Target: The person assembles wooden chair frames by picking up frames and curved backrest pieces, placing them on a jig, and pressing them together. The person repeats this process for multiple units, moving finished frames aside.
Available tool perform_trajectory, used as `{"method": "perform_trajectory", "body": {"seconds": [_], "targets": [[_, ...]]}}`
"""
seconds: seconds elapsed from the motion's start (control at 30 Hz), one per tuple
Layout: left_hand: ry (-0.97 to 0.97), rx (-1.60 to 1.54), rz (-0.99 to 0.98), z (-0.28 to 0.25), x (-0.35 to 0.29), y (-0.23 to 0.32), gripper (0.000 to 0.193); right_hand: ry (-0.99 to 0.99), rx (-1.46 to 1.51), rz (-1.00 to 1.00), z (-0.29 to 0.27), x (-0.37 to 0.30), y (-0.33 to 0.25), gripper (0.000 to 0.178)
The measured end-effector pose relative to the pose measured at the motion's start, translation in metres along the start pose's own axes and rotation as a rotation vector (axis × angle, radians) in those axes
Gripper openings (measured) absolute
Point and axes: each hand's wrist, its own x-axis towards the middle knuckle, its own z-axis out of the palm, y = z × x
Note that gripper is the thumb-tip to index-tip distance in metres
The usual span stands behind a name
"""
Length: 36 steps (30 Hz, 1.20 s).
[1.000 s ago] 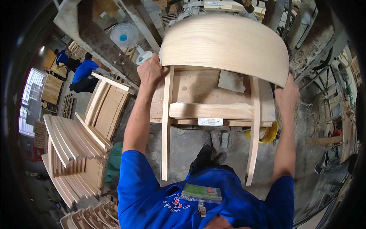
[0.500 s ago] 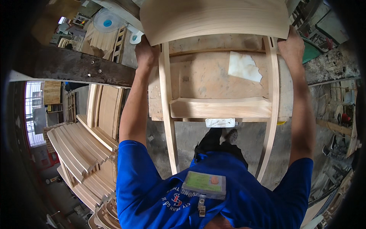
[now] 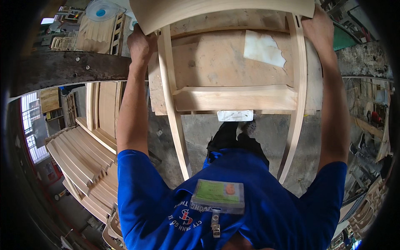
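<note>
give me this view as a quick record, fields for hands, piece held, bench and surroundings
left hand: closed at the left end of the curved panel
right hand: closed at the panel's right end
piece held: pale wood frame, two legs joined by a crossbar
bench board: beneath the frame, bearing a torn white sheet
left side: stacked curved wood pieces
upper left: fan

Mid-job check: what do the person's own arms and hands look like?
The left hand and right hand show no gloves. Both forearms are bare, with no watch, band or cable visible. Short, bright blue sleeves cover the upper arms, matching the shirt.
</note>
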Motion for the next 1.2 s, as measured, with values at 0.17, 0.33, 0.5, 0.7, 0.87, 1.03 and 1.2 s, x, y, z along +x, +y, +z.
{"method": "perform_trajectory", "body": {"seconds": [0.17, 0.33, 0.5, 0.7, 0.87, 1.03, 1.2], "targets": [[-0.01, 0.002, 0.089, 0.003, 0.003, -0.006, 0.032, -0.015, -0.117, 0.025, 0.008, -0.005, 0.019, 0.036], [-0.03, -0.008, 0.09, 0.003, -0.003, -0.013, 0.033, -0.029, -0.105, 0.034, 0.01, -0.008, 0.014, 0.037], [-0.038, 0.018, 0.091, 0.006, 0.0, -0.018, 0.036, -0.105, -0.128, 0.174, 0.024, -0.018, 0.041, 0.037], [0.031, -0.004, 0.069, 0.013, 0.005, -0.009, 0.042, -0.091, -0.082, 0.226, 0.037, -0.026, 0.059, 0.042], [0.026, 0.005, -0.003, 0.02, -0.008, -0.009, 0.048, -0.111, -0.099, 0.259, 0.034, -0.023, 0.051, 0.043], [-0.061, -0.13, -0.125, 0.022, 0.007, 0.007, 0.047, -0.073, -0.067, 0.215, 0.045, -0.029, 0.086, 0.044], [0.028, -0.012, -0.077, 0.028, -0.007, -0.014, 0.043, -0.094, 0.04, 0.249, 0.038, -0.034, 0.051, 0.037]]}}
